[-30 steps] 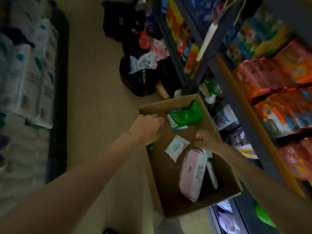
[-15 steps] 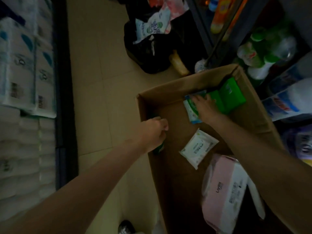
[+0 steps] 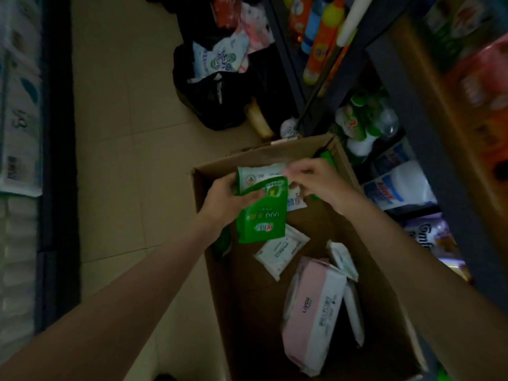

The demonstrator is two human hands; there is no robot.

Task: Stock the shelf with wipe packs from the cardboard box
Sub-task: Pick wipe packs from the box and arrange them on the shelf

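Observation:
An open cardboard box (image 3: 211,273) stands on the floor below me. Over its far end my left hand (image 3: 222,200) grips a green wipe pack (image 3: 264,218) with a white and green pack (image 3: 258,174) behind it. My right hand (image 3: 313,180) pinches the top right edge of those packs. Inside the box lie a small white pack (image 3: 280,251), a large pink and white pack (image 3: 310,314), slim white packs (image 3: 343,259) beside it, and a green pack (image 3: 327,158) in the far corner. The shelf (image 3: 428,149) runs along the right.
Black bags (image 3: 217,97) with soft packs sit on the floor beyond the box. Bottles (image 3: 362,116) and bagged goods fill the lower right shelves. Stacked tissue packs (image 3: 19,127) line the left side. Beige floor tiles (image 3: 123,127) lie between.
My right hand lifted packs from the box's far corner and brought them to my left hand, which left the box's side wall and now grips them. The view moved closer.

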